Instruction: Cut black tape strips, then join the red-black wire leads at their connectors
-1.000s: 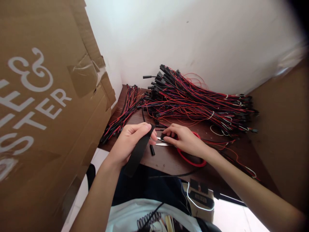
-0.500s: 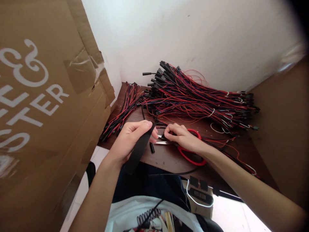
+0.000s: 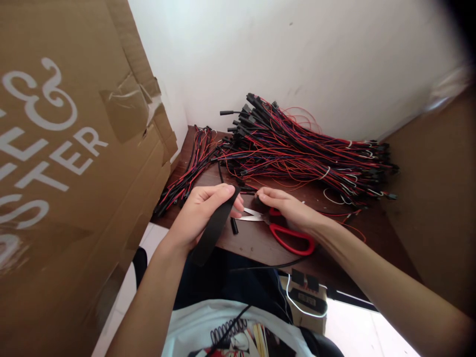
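Observation:
My left hand [image 3: 210, 208] is closed, its thumb pressing a wide, flat black strip [image 3: 213, 233] that hangs down toward my lap. Across from it, my right hand [image 3: 284, 203] pinches what looks like a small black piece [image 3: 259, 201], mostly hidden by the fingers. Red-handled scissors [image 3: 292, 239] lie on the table just under my right hand, blades parted and pointing at my left fingers. Close to the left fingertips, a black cable end [image 3: 234, 226] rests on the brown table [image 3: 245, 243].
Behind my hands lies a big pile of red and black wires [image 3: 290, 148], with a smaller bundle [image 3: 189, 171] to its left. A large cardboard box [image 3: 92, 163] stands at the left, and brown cardboard [image 3: 431, 173] at the right. Black patches [image 3: 305, 279] show below the table edge.
My right hand has shifted slightly up and right, uncovering more of the scissors, which now lie a little lower and further left. My left hand still holds the strip in place.

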`<state>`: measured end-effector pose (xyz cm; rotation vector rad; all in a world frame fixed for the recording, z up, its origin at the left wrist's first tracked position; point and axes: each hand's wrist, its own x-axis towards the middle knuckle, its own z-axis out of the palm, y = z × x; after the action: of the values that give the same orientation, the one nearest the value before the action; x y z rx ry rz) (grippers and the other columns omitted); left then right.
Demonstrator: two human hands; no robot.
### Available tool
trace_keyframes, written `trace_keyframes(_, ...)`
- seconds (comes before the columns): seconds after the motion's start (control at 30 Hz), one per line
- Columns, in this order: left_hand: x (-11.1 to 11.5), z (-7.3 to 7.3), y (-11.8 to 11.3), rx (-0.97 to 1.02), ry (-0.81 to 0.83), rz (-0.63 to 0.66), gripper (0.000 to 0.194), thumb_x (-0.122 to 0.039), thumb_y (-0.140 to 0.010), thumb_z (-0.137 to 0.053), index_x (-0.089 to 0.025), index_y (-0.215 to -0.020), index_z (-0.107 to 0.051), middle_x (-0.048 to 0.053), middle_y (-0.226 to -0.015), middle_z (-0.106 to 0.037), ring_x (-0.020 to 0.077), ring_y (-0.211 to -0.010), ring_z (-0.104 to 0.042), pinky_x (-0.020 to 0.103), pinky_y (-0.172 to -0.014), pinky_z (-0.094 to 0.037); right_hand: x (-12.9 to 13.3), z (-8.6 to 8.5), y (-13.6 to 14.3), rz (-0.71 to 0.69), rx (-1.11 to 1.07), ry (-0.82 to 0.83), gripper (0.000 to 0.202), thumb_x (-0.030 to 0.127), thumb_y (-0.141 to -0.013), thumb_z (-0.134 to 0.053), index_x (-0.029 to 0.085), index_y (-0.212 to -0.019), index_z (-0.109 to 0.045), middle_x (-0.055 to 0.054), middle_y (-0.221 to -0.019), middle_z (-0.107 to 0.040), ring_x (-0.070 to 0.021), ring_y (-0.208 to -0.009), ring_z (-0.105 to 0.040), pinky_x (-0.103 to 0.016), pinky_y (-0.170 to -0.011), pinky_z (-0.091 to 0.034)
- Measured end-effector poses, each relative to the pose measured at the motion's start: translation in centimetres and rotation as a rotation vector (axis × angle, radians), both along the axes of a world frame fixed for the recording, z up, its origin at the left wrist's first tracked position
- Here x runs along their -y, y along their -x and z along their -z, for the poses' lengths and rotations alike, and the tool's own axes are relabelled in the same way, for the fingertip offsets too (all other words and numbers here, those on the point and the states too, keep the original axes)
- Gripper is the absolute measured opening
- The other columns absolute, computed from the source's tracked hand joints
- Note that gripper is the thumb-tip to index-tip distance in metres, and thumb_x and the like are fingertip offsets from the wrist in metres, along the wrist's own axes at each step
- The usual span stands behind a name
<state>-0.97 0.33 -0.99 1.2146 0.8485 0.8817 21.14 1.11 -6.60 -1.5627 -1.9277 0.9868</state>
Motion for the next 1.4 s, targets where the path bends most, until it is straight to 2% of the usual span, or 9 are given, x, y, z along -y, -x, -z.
trace_keyframes(0.23,-0.1,0.2,0.0,0.018,0.005,0.013,0.037,-0.042,-0.085,-0.064,-0.013,-0.063,-0.072,0.006,-0.086,-0.07,0.0129,-0.071,-0.064,0.023,-0.069,-0.055,0.1,-0.7,-0.1,0.048,-0.455,0.177,0.035,0.055,-0.078,-0.066,0.021,-0.084,-0.059,-0.001,-0.083,-0.06,-0.0168,-0.077,-0.054,-0.032,-0.072,-0.046)
trace_keyframes(0.4,-0.3,-0.1,0.0,0.007,0.014,0.0,0.036,-0.042,-0.082,-0.066,-0.013,-0.062,-0.073,0.007,-0.082,-0.069,0.0135,-0.069,-0.064,0.023,-0.068,-0.055,2.7,-2.4,-1.2,0.232,-0.588,-0.001,0.026,0.04,-0.072,-0.078,0.022,-0.07,-0.06,-0.003,-0.096,-0.065,-0.0185,-0.089,-0.059,-0.033,-0.081,-0.049)
trace_keyframes(0.5,-0.3,-0.2,-0.1,-0.003,0.011,-0.013,0.036,-0.042,-0.082,-0.066,-0.013,-0.061,-0.073,0.007,-0.081,-0.07,0.0143,-0.07,-0.064,0.023,-0.067,-0.055,5.6,-3.3,-2.0,0.407,-0.619,-0.125,0.026,0.036,-0.071,-0.081,0.024,-0.066,-0.057,-0.002,-0.087,-0.064,-0.0194,-0.083,-0.06,-0.036,-0.08,-0.051)
trace_keyframes(0.63,-0.2,-0.1,-0.2,0.019,0.008,-0.01,0.036,-0.04,-0.084,-0.065,-0.014,-0.061,-0.073,0.007,-0.084,-0.069,0.0148,-0.075,-0.064,0.023,-0.069,-0.056,9.5,-3.5,-2.8,0.702,-0.689,-0.13,0.026,0.035,-0.062,-0.087,0.026,-0.067,-0.063,-0.002,-0.081,-0.063,-0.0181,-0.076,-0.058,-0.033,-0.071,-0.052)
trace_keyframes(0.83,-0.1,0.0,-0.1,0.043,0.005,-0.014,0.034,-0.038,-0.085,-0.065,-0.014,-0.063,-0.073,0.005,-0.083,-0.068,0.0142,-0.076,-0.063,0.022,-0.07,-0.057,15.5,-1.1,-3.4,1.189,-0.862,-0.035,0.046,0.037,-0.038,-0.095,0.02,-0.069,-0.066,0.001,-0.069,-0.066,-0.0121,-0.067,-0.063,-0.019,-0.062,-0.056)
trace_keyframes(0.93,0.0,0.0,-0.2,0.046,0.007,-0.01,0.033,-0.038,-0.085,-0.065,-0.015,-0.063,-0.074,0.005,-0.081,-0.067,0.0144,-0.076,-0.063,0.024,-0.071,-0.058,18.6,0.9,-3.1,1.33,-0.883,0.042,0.048,0.04,-0.039,-0.095,0.018,-0.073,-0.068,0.0,-0.071,-0.069,-0.0123,-0.069,-0.066,-0.016,-0.062,-0.056)
trace_keyframes(1.03,0.0,0.0,-0.4,0.029,0.005,-0.016,0.033,-0.038,-0.084,-0.066,-0.015,-0.063,-0.074,0.005,-0.081,-0.067,0.0145,-0.076,-0.064,0.022,-0.068,-0.057,20.5,2.5,-2.7,1.449,-0.853,0.142,0.053,0.038,-0.03,-0.097,0.015,-0.071,-0.07,0.0,-0.069,-0.068,-0.01,-0.062,-0.062,-0.013,-0.054,-0.054)
trace_keyframes(1.27,0.2,-0.2,-0.5,0.006,-0.006,-0.028,0.032,-0.038,-0.082,-0.066,-0.014,-0.061,-0.074,0.005,-0.08,-0.068,0.0144,-0.075,-0.065,0.02,-0.068,-0.055,19.9,2.8,-1.7,1.617,-0.874,0.139,0.062,0.036,-0.012,-0.096,0.014,-0.064,-0.072,0.001,-0.069,-0.067,-0.0064,-0.061,-0.058,-0.009,-0.055,-0.052)
trace_keyframes(1.4,0.2,-0.3,-0.6,0.002,0.009,-0.037,0.032,-0.038,-0.082,-0.067,-0.014,-0.062,-0.074,0.006,-0.082,-0.068,0.0146,-0.073,-0.065,0.021,-0.067,-0.056,19.6,2.9,-1.6,1.612,-0.874,0.106,0.061,0.038,-0.013,-0.096,0.013,-0.063,-0.071,0.002,-0.068,-0.067,-0.0052,-0.058,-0.056,-0.01,-0.054,-0.051)
